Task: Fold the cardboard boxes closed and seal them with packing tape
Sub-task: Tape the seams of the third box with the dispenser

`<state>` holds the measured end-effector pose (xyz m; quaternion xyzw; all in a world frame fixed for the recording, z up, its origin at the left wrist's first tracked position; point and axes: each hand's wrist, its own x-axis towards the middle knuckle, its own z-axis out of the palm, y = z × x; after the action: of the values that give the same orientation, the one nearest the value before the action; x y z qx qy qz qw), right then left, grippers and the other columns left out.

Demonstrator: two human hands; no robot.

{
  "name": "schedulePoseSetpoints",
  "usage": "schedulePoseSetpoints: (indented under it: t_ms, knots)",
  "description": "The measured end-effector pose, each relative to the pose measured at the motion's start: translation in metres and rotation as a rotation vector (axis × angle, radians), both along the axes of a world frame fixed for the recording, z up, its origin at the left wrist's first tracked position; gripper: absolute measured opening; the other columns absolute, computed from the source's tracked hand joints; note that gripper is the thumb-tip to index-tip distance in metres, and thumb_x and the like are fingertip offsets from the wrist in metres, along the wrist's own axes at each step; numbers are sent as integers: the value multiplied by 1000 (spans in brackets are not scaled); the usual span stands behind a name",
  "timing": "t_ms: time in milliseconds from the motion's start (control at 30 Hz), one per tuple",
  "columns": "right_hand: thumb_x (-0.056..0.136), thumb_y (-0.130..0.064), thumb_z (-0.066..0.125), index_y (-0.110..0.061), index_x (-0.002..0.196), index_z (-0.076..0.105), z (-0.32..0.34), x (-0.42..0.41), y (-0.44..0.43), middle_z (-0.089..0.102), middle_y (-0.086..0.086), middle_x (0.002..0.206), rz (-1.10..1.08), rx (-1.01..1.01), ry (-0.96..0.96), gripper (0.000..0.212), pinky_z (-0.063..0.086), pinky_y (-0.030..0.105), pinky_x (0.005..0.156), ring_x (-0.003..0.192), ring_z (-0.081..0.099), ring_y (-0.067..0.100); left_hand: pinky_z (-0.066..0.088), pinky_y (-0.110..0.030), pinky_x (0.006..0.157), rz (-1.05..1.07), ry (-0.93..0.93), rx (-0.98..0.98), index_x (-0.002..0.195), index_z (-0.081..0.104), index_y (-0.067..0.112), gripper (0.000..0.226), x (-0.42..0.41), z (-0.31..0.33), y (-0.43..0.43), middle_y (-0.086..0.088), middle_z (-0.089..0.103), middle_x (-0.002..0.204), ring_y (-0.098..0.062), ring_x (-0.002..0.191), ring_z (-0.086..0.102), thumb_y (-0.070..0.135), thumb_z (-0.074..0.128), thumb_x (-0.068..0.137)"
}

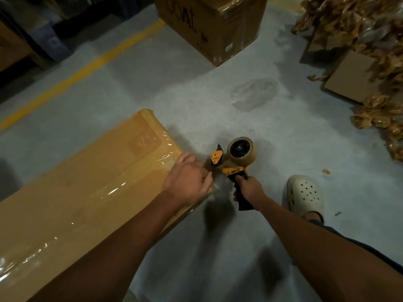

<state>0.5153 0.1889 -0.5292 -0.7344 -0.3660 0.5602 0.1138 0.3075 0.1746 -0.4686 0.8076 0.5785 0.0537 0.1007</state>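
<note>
A long flat cardboard box [82,188] lies on the floor at the left, its top shiny with clear tape. A yellow and black tape dispenser [231,164] with a roll of tape [241,150] hovers just off the box's right corner. My right hand [247,188] grips its black handle. My left hand [188,179] is over the box's right corner, fingers curled at the dispenser's front end, where a strip of clear tape seems to run; I cannot tell whether it pinches the tape.
A big sealed box [209,25] with handwriting stands at the top centre. Crumpled brown packing paper [359,29] and flat cardboard [349,77] pile up at the right. A yellow floor line [82,73] crosses the upper left. A foot in a cream clog [305,195] stands beside my right arm.
</note>
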Motion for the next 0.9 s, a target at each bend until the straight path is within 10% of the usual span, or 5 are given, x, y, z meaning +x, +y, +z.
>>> schedulePoseSetpoints:
  t_ms: [133, 300, 500, 667, 900]
  knots:
    - [101, -33, 44, 1, 105, 65, -11, 2, 3, 66, 17, 99, 213, 19, -238, 40, 49, 37, 82, 100, 63, 38, 9, -47, 122, 127, 109, -37, 88, 69, 22, 46, 0, 3, -3, -1, 63, 111, -21, 128, 45, 50, 32, 90]
    - [90, -29, 61, -5, 127, 52, 0, -25, 12, 45, 18, 134, 25, 18, -516, 45, 42, 47, 96, 122, 45, 37, -1, -54, 121, 377, 106, -69, 136, 49, 20, 59, 0, 10, -4, -11, 20, 163, -25, 153, -6, 55, 33, 92]
    - [95, -7, 53, -3, 108, 71, 67, -116, 11, 70, 15, 110, 17, 644, -54, 22, 39, 25, 83, 104, 62, 28, 7, -54, 121, 336, 67, -16, 126, 58, 16, 59, -23, 18, 14, -7, 52, 139, -25, 148, 24, 40, 14, 95]
    - [103, -25, 39, -16, 152, 31, 81, -142, -16, 42, 7, 152, 726, 545, -211, 50, 40, 33, 101, 131, 48, 25, 4, -56, 119, 165, 52, -11, 100, 68, 19, 59, -105, 15, 53, 2, 60, 110, -22, 133, 42, 49, 17, 95]
    - [106, -37, 26, -26, 150, 23, 92, -148, -20, 54, 5, 135, 697, 461, -304, 46, 47, 38, 93, 117, 58, 27, 30, -52, 104, 516, 113, -18, 117, 62, 23, 51, -147, 12, 106, -5, 51, 131, -32, 131, 38, 58, 31, 95]
